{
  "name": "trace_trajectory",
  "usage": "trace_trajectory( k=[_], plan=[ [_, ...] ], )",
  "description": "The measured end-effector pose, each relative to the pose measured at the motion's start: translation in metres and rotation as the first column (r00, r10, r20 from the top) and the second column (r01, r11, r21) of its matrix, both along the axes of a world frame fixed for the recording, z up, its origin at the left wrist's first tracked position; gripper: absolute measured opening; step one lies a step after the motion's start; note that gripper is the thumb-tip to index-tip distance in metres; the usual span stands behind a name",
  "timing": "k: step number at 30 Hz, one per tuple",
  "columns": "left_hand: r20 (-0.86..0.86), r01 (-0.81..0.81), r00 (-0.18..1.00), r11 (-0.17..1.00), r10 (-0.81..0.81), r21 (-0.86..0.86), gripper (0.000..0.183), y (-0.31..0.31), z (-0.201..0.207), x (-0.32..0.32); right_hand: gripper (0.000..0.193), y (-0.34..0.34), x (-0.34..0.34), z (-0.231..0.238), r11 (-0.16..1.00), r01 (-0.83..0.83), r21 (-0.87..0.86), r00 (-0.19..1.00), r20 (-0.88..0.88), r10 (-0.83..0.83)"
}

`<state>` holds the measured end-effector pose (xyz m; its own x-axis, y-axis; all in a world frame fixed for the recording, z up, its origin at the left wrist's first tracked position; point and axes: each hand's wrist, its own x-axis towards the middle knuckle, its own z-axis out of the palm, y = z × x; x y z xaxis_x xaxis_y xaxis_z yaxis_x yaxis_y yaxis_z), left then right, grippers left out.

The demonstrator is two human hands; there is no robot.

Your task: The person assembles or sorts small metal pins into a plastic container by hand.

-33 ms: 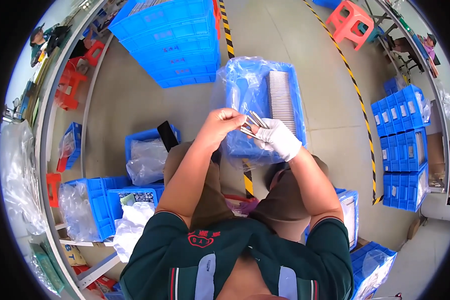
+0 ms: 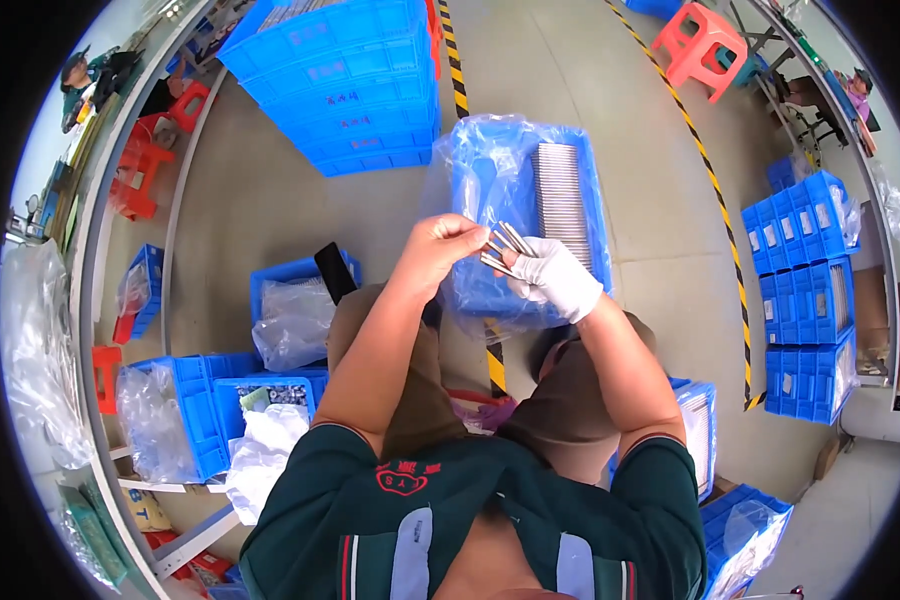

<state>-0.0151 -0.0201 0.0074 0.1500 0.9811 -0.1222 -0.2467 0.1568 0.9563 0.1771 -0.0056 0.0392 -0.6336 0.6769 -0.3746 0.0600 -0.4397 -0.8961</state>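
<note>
My right hand [image 2: 560, 280], in a white glove with bare fingertips, is closed around several short, shiny metal rods [image 2: 515, 238] that fan out toward the upper left. My bare left hand [image 2: 438, 252] meets it from the left, thumb and fingers pinched on the end of one rod. Both hands hover over the near part of a blue plastic bin [image 2: 596, 190] lined with a clear plastic bag [image 2: 485, 165]. Along the bin's right side lies a neat stacked row of metal rods [image 2: 562, 190]. My gloved fingers partly hide the held rods.
A tall stack of blue crates [image 2: 345, 100] stands beyond, to the left. By my left leg are smaller blue bins with a dark phone [image 2: 335, 272] on one edge. More stacked crates [image 2: 808, 300] stand at right, past striped floor tape [image 2: 705, 150]. A red stool [image 2: 702, 45] is farther off.
</note>
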Motion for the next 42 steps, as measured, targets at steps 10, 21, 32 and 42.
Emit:
trace_trajectory(
  k=[10,21,32,42],
  plan=[
    [0.041,-0.021,0.999,1.000,0.021,-0.011,0.014,0.000,-0.005,0.005,0.028,0.002,0.000,-0.006,0.999,-0.043,-0.017,0.997,0.063,0.044],
    [-0.039,-0.161,0.986,0.987,0.162,0.029,0.015,-0.002,-0.008,0.005,0.028,0.002,-0.003,-0.011,1.000,0.005,0.006,0.994,0.108,-0.006],
    [-0.026,-0.012,1.000,1.000,0.012,-0.004,0.015,-0.001,0.001,0.002,0.041,0.000,-0.002,-0.006,0.991,-0.116,-0.071,0.991,0.056,0.120],
    [-0.047,-0.036,0.998,0.999,0.036,-0.009,0.016,0.002,-0.004,0.003,0.036,0.001,-0.005,-0.014,0.996,-0.062,-0.059,0.990,0.122,0.069]
  ],
)
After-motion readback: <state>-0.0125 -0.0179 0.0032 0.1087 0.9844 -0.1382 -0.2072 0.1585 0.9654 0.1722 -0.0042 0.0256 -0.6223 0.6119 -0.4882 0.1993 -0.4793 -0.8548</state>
